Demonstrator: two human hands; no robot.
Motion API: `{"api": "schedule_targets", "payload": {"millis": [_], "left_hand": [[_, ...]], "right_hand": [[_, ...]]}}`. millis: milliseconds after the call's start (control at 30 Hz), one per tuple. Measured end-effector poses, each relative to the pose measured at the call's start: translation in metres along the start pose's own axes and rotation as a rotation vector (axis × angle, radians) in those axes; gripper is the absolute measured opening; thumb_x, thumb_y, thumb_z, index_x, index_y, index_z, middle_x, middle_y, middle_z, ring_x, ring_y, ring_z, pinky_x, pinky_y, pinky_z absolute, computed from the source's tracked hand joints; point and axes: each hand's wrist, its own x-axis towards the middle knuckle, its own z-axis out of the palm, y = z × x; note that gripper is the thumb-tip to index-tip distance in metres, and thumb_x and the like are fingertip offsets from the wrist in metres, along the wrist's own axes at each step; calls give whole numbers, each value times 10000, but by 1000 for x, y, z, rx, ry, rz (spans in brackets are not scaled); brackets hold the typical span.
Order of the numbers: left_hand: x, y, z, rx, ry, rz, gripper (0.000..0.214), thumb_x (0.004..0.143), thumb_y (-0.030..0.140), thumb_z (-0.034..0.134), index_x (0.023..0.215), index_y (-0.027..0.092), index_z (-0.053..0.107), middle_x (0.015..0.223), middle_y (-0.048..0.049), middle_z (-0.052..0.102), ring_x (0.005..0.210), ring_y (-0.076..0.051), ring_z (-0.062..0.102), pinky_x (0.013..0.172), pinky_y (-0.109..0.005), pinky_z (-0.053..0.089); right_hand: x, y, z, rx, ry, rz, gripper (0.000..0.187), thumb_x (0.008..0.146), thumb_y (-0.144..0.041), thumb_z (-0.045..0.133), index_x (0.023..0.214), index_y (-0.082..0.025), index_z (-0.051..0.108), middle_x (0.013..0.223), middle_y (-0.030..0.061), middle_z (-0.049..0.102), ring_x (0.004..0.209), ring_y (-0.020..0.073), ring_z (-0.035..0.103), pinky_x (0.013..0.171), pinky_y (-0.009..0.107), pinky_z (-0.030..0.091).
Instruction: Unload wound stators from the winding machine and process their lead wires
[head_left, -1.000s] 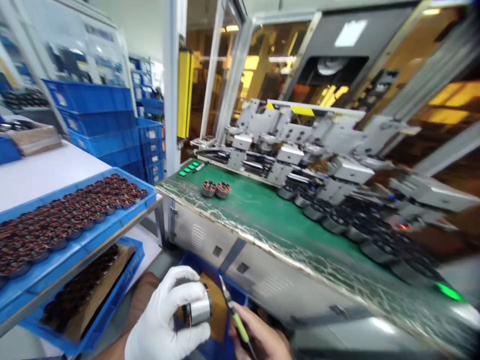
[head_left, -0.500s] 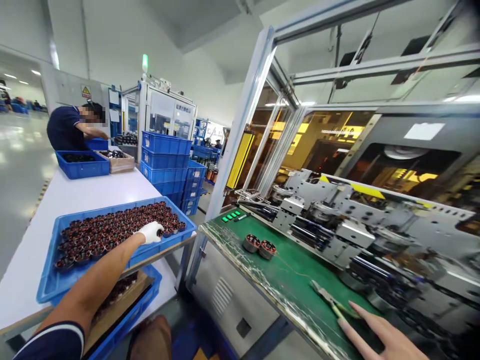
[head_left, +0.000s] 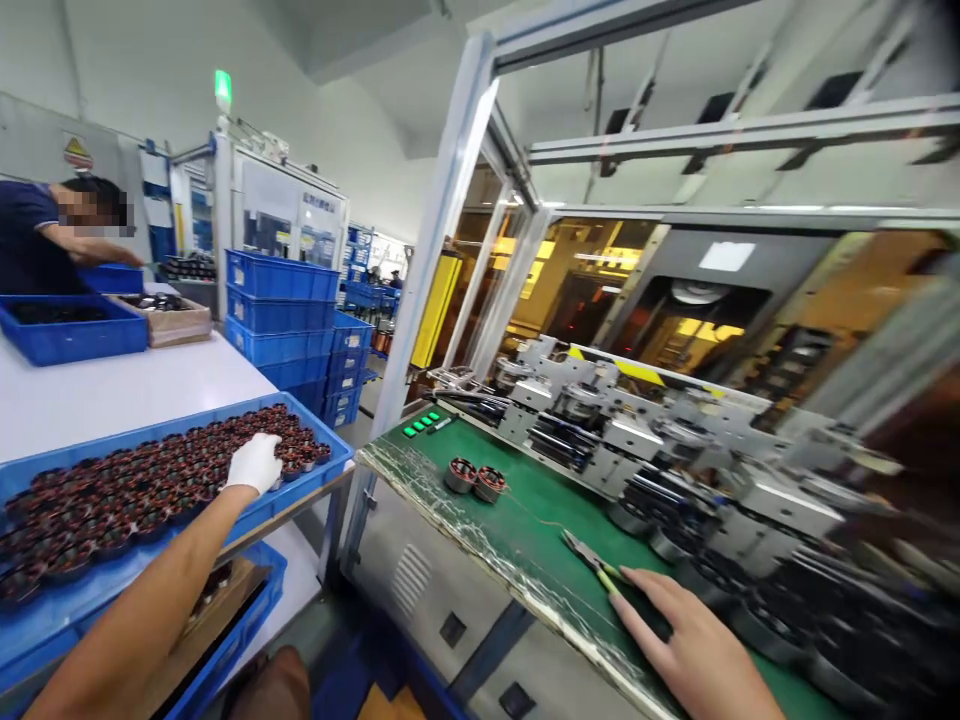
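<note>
We noted left hand (head_left: 253, 462) curled over stators (head_left: 150, 490), grip hidden, right hand (head_left: 694, 650) flat, fingers together, by cutters (head_left: 592, 558); stators judged heavy, windings fragile, best gripped by rim.

Two round copper-wound stators (head_left: 475, 477) sit touching each other on the green work mat (head_left: 517, 530), near a row of lit green push buttons (head_left: 420, 424). Behind them runs a line of grey metal fixture blocks (head_left: 634, 438), with a tall yellow bar (head_left: 426, 310) upright further back. A stack of blue plastic crates (head_left: 281, 300) stands past the white table (head_left: 127, 385), where a person in a dark blue shirt (head_left: 34, 240) bends near a blue bin (head_left: 71, 330) and a brown cardboard box (head_left: 171, 320).
</note>
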Motion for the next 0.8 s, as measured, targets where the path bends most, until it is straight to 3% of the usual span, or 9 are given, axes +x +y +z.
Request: {"api": "schedule_targets", "payload": {"millis": [100,167,233,300,367,500,633,700,800], "left_hand": [[12,72,-13,-128,65,266,501,963,445,559,1322,96,572,1383,-138,589,1284,-283,571,1136,-489,407],[20,128,-10,-213,-13,478,668,877,526,631,1384,99,548,1414,-119,589,1317,-284,559,1158,-399,392],[26,180,0,-271,-131,638,837,694,533,803,1390,134,566,1410,-107,616,1300,-293,583,1122,-336,437],[28,220,10,-306,-221,720,879,540,435,911,1321,148,630,1356,-114,661,1224,-301,642,1038,-309,508],[22,242,15,-330,-251,741,727,545,340,900,1208,126,691,1238,-108,725,1101,-288,701,940,-288,545],[-28,238,5,-395,-151,715,396,801,209,606,1171,80,660,1111,-57,724,1038,-232,687,936,-304,498],[-118,206,0,-455,-128,668,398,744,128,630,1140,162,610,1105,-28,697,1012,-193,666,918,-283,499],[-164,195,7,-472,-159,671,418,703,135,691,1105,208,601,1080,-11,701,977,-201,670,886,-292,513],[-213,189,23,-408,-215,742,301,740,213,707,1015,231,586,956,8,693,839,-210,669,739,-302,500]], "right_hand": [[2,-12,-6,2,5,10,558,952,-605,438,1114,-138,697,1144,140,688,1072,315,662,992,544,542],[2,-19,-9,8,1,23,526,965,-571,446,1122,-134,695,1152,140,684,1079,307,656,1003,532,535],[2,-23,-11,7,-4,28,503,969,-543,456,1124,-130,696,1154,140,684,1080,299,656,1002,515,537],[1,-24,-10,5,-3,26,491,968,-527,462,1120,-125,700,1153,142,688,1080,298,659,998,506,540],[1,-21,-9,9,6,22,482,967,-521,463,1116,-130,704,1158,140,690,1085,298,660,997,501,540],[4,-20,-17,30,53,24,520,954,-560,465,1107,-128,711,1148,147,696,1072,310,666,983,513,541],[-7,-69,-30,216,155,-1,501,912,-576,575,1166,-156,676,1219,142,660,1114,292,637,1009,460,517],[-22,-113,-32,499,13,-10,379,915,-517,620,1107,-193,669,1072,90,688,925,213,671,834,325,565],[-49,-171,-27,835,-383,25,357,920,-532,606,876,-179,640,777,35,658,679,155,625,624,229,524]]}}
